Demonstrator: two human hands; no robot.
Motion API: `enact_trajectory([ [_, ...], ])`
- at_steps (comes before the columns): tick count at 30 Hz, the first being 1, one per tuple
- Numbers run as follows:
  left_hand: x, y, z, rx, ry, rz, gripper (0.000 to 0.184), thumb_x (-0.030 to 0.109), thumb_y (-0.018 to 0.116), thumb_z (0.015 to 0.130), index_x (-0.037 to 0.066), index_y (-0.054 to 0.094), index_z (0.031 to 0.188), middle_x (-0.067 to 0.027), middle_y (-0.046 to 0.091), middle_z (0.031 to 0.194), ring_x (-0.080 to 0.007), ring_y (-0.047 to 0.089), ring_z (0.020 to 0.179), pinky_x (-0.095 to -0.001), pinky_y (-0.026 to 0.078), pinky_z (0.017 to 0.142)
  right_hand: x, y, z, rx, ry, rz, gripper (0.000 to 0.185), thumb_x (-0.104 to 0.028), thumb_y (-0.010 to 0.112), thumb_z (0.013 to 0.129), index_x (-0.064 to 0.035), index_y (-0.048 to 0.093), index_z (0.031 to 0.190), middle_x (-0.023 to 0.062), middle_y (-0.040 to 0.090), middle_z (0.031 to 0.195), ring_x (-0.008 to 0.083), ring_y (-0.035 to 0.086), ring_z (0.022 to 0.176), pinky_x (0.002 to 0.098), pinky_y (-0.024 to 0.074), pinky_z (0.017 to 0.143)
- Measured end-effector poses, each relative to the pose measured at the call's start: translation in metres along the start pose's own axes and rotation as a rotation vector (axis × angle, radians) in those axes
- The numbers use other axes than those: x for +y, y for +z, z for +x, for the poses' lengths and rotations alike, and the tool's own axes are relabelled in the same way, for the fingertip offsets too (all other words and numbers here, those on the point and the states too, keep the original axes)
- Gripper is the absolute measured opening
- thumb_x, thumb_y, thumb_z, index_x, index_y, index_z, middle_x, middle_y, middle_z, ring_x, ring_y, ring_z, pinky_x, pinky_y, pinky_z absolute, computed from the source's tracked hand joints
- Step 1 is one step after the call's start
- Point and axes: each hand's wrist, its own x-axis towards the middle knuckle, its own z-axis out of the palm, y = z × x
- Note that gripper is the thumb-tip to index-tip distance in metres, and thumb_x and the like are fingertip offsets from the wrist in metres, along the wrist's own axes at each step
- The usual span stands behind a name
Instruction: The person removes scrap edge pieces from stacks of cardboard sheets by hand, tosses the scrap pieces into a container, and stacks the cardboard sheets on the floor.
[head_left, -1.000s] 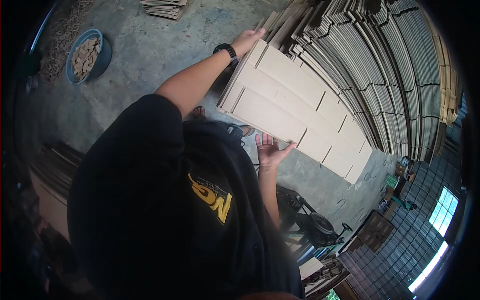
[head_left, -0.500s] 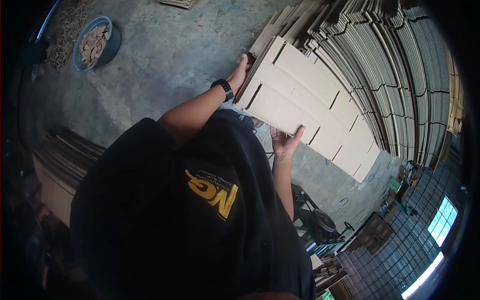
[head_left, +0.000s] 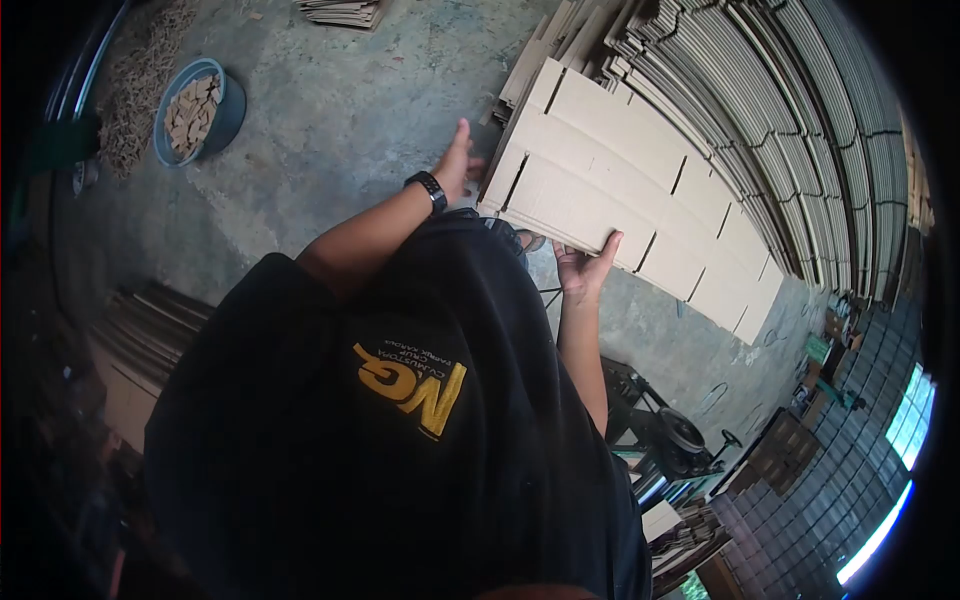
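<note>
A slotted flat stack of tan cardboard sheets (head_left: 600, 185) lies tilted in front of me. My right hand (head_left: 587, 268) grips its near edge, thumb on top and fingers underneath. My left hand (head_left: 456, 172), with a black watch (head_left: 429, 190) on the wrist, is just off the stack's left edge. Its thumb points up and its fingers are apart, with nothing in them. How many sheets are in the stack I cannot tell.
Tall piles of folded cardboard (head_left: 800, 130) stand close on the right. A blue tub (head_left: 232, 115) of cardboard scraps sits on the concrete floor (head_left: 330, 120) at upper left. More flat cardboard (head_left: 150, 330) lies at left. A black machine with a wheel (head_left: 680, 430) stands at lower right.
My left hand has let go of the cardboard's left edge and moved slightly left of it. My right hand keeps its grip. The view has shifted a little.
</note>
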Motion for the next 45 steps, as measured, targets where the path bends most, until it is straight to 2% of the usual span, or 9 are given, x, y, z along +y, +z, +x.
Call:
enact_trajectory([
  [8,0.053,0.044,-0.020,-0.197,0.169,0.239,0.106,0.077,0.050,0.073,0.013,0.013,0.148,-0.0197,0.026,0.147,-0.0329,0.028,0.133,-0.0549,0.024,0.103,0.021,-0.008,-0.011,0.062,0.157,0.331,0.080,-0.066,0.062,0.075,-0.0096,0.042,0.129,0.0120,0.052,0.121,0.0317,0.050,0.113,0.0536,0.0388,0.098],
  [14,0.108,0.082,0.039,-0.061,0.532,0.425,0.098,0.051,0.066,0.080,0.000,0.015,0.145,-0.0212,0.034,0.143,-0.0305,0.037,0.129,-0.0475,0.029,0.106,0.073,-0.041,-0.017,-0.119,-0.080,-0.771,0.023,-0.009,0.063,0.084,-0.0047,0.060,0.107,0.0041,0.064,0.097,0.0175,0.063,0.091,0.0339,0.0488,0.084],
  [19,0.151,0.099,0.111,-0.186,0.637,0.592,0.050,0.027,0.057,0.092,0.003,0.045,0.133,-0.0134,0.058,0.121,-0.0192,0.052,0.114,-0.0306,0.040,0.098,0.076,0.024,-0.046,-0.486,-0.482,-1.495,0.028,-0.018,0.059,0.083,-0.0053,0.063,0.108,0.0180,0.063,0.108,0.0329,0.061,0.099,0.0384,0.0480,0.089],
  [21,0.157,0.086,0.134,-0.645,0.556,0.403,0.040,0.028,0.054,0.094,0.003,0.055,0.124,-0.0107,0.061,0.117,-0.0172,0.055,0.110,-0.0298,0.041,0.096,0.090,0.034,-0.042,-0.684,-0.517,-1.548,0.029,-0.019,0.054,0.084,-0.0056,0.063,0.108,0.0182,0.062,0.112,0.0341,0.060,0.100,0.0400,0.0467,0.092],
  [22,0.157,0.105,0.113,-0.336,0.541,0.658,0.034,0.029,0.050,0.095,0.003,0.063,0.114,-0.0099,0.065,0.111,-0.0168,0.059,0.103,-0.0292,0.044,0.092,0.100,0.034,-0.039,-0.725,-0.532,-1.625,0.028,-0.020,0.053,0.084,-0.0058,0.063,0.107,0.0182,0.061,0.112,0.0344,0.060,0.100,0.0405,0.0464,0.092],
  [34,0.157,0.094,0.085,-0.247,0.454,0.752,0.056,0.047,0.056,0.089,-0.001,0.061,0.117,-0.0118,0.063,0.116,-0.0195,0.053,0.111,-0.0305,0.037,0.096,0.098,0.055,-0.018,-0.666,-0.468,-1.884,0.030,-0.021,0.055,0.082,-0.0082,0.063,0.108,0.0241,0.063,0.097,0.0397,0.059,0.096,0.0464,0.0460,0.088],
  [35,0.145,0.099,0.039,-0.258,0.880,0.511,0.049,0.047,0.056,0.089,0.001,0.064,0.103,-0.0136,0.067,0.098,-0.0251,0.061,0.094,-0.0389,0.045,0.088,0.093,0.051,-0.023,-0.642,-0.572,-1.789,0.031,-0.021,0.055,0.083,-0.0082,0.062,0.110,0.0242,0.063,0.097,0.0399,0.059,0.096,0.0463,0.0457,0.089],
  [38,0.133,0.054,0.035,-0.090,0.508,0.434,0.098,0.065,0.057,0.079,0.006,0.016,0.146,-0.0208,0.026,0.148,-0.0312,0.020,0.139,-0.0577,0.018,0.107,0.047,0.032,-0.057,-0.654,-0.314,-1.701,0.031,-0.022,0.060,0.083,-0.0060,0.064,0.110,0.0213,0.065,0.098,0.0391,0.061,0.095,0.0418,0.0476,0.088],
  [45,0.003,0.005,-0.065,-0.133,-0.092,0.266,0.074,0.063,0.058,0.080,0.014,0.042,0.133,-0.0090,0.048,0.128,-0.0229,0.041,0.121,-0.0465,0.027,0.103,-0.039,0.075,-0.059,-0.178,-0.759,-1.334,0.011,-0.011,0.062,0.084,-0.0017,0.067,0.087,0.0138,0.067,0.087,0.0258,0.066,0.082,0.0317,0.0502,0.077],
])
